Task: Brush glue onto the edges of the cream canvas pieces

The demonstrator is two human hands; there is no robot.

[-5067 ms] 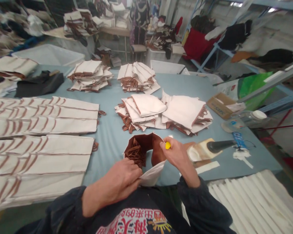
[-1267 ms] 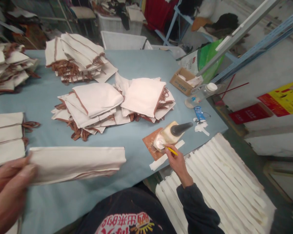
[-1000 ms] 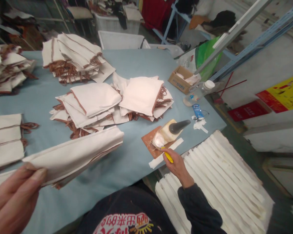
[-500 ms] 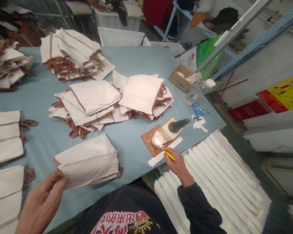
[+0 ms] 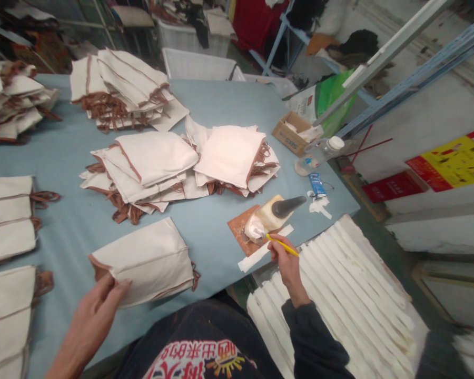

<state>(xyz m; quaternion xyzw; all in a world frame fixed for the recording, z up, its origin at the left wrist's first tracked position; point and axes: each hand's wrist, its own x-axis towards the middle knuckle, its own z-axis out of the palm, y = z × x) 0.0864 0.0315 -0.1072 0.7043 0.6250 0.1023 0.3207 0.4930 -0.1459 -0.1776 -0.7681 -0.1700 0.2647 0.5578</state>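
My left hand point(image 5: 97, 310) pinches the near left corner of a folded cream cloth piece point(image 5: 148, 266) with brown edging. The corner is lifted slightly, baring a brown inner side, and brown ties stick out at the piece's right end. In my right hand point(image 5: 286, 263) is a slim yellow-handled brush point(image 5: 286, 246), its tip at the white paste in the mouth of a cut-open plastic bottle point(image 5: 260, 220). The bottle lies on its side on a brown board point(image 5: 239, 223), its dark pointed nozzle facing right. A white strip point(image 5: 256, 258) lies along the board's near edge.
Several piles of cream cloth pieces point(image 5: 154, 155) cover the blue-grey table point(image 5: 221, 100). More pieces point(image 5: 8, 221) lie at the left. A small cardboard box point(image 5: 288, 138) and a clear bottle point(image 5: 316, 155) stand far right. White strips point(image 5: 339, 295) lie in rows below the table's right edge.
My left hand has slid right along the cloth's corner, folding it back a little. My right hand has drawn slightly right, and the brush handle has tilted flatter.
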